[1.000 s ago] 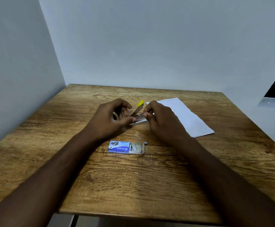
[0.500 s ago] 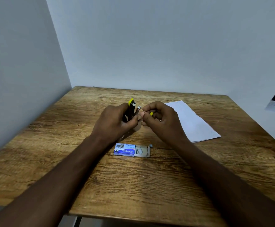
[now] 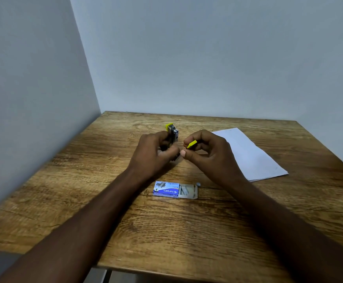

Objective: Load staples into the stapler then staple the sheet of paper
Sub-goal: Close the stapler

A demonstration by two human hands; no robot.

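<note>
Stapler (image 3: 172, 133) stands near-upright in the left hand (image 3: 153, 154) above the middle of a wooden table (image 3: 187, 231), metal front end and yellow tip poking out over the knuckles; the rest of the body is hidden inside the fist. Left fingers are curled tight around it, thumb pressed toward the lower end.

Right hand (image 3: 209, 154) sits just beside the left, thumb tips nearly touching. Its fingers are bunched together, thumb and forefinger pinching a small yellow piece (image 3: 192, 144) that angles up toward the stapler w/o touching it. Can't tell whether that piece is joined to the stapler lower down, since the hands cover the spot.

Staple box (image 3: 167, 190), blue-and-white cardboard, lies flat on the table nearer the person, approx. between the two forearms. Its inner tray (image 3: 188, 192) is slid out to the right, w/ strips of staples (image 3: 184, 189) showing inside.

Sheet of paper (image 3: 248, 154), white and folded long, lies flat on the table's right side, partly behind the right hand and well apart from the box. Pale walls (image 3: 207, 58) close in the table at the back and left.
</note>
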